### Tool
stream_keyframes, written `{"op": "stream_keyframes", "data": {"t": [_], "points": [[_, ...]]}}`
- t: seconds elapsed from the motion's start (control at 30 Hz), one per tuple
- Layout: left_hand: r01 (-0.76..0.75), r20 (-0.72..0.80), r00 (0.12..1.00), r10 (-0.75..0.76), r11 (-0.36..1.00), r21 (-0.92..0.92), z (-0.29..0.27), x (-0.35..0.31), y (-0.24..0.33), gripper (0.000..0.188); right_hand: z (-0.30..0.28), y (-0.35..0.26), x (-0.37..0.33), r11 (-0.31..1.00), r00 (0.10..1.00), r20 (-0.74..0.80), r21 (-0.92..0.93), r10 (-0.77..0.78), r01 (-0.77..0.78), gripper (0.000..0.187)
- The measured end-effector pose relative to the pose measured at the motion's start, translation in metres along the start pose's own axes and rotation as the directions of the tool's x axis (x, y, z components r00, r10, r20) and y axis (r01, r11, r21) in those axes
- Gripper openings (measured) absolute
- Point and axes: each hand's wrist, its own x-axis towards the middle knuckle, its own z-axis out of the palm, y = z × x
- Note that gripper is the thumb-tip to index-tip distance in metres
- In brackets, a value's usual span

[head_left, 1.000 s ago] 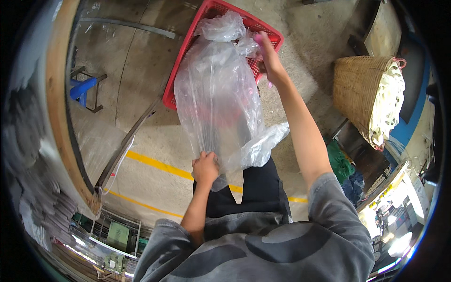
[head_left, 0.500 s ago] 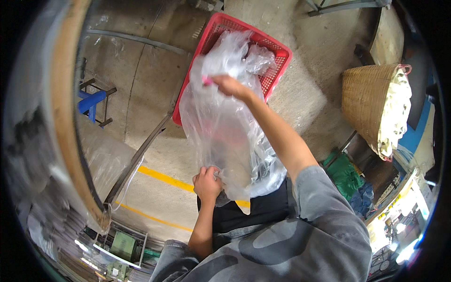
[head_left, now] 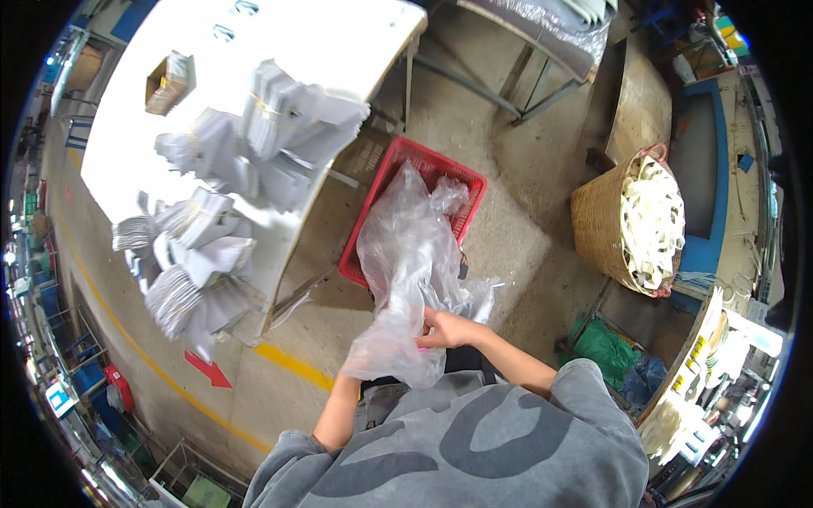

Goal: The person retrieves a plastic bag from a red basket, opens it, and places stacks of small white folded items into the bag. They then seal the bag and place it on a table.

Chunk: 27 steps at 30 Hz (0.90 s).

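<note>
A large clear plastic bag or sheet [head_left: 406, 254], crumpled, stretches from inside the red plastic basket [head_left: 354, 222] up to my lap. My right hand [head_left: 449, 328] is closed at the near end of the plastic. A bit of a small pink thing [head_left: 422, 345] shows under its fingers; its kind I cannot make out. Plastic drapes over my left hand, hiding the fingers; only the left forearm [head_left: 339, 415] shows below it. Another crumpled piece of clear plastic [head_left: 450, 196] lies in the basket's far right part.
On the left stands a white table [head_left: 296, 254] with bundles of white sheets [head_left: 279, 127] and a small cardboard box [head_left: 169, 83]. At right a woven basket [head_left: 597, 224] holds pale strips. Near it lies a green bag [head_left: 603, 354]. A metal-legged table [head_left: 542, 97] stands beyond.
My right hand has come back from over the basket to near my lap, and the plastic is gathered toward me. My left hand has become covered by it. The view now takes in the white table.
</note>
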Motion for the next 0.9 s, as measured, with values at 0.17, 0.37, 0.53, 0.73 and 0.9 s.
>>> {"op": "stream_keyframes", "data": {"t": [0.17,0.37,0.53,0.73,0.9], "points": [[-0.004,-0.065,0.997,-0.028,0.893,-0.449,-0.006,-0.024,0.057,0.054,0.008,-0.081,-0.037,0.890,0.865,-0.220,-0.188,-0.450,0.415,0.048],[-0.124,-0.018,0.981,0.194,0.548,-0.827,-0.058,-0.033,0.119,0.054,-0.005,-0.191,-0.102,0.806,0.711,-0.675,0.301,-0.199,0.510,0.056],[-0.196,-0.038,0.945,0.325,0.468,-0.862,-0.063,-0.066,0.158,0.051,0.038,-0.242,-0.114,0.807,0.570,-0.735,0.055,-0.366,0.588,0.050],[-0.338,-0.177,0.904,0.389,0.396,-0.854,-0.056,-0.107,0.150,0.047,0.041,-0.236,-0.147,0.784,0.598,-0.720,0.123,-0.351,0.608,0.026],[-0.549,-0.587,0.805,0.084,0.481,-0.684,-0.070,-0.149,0.108,0.040,0.017,-0.217,-0.213,0.623,0.350,-0.891,0.103,-0.288,0.776,0.021]]}}
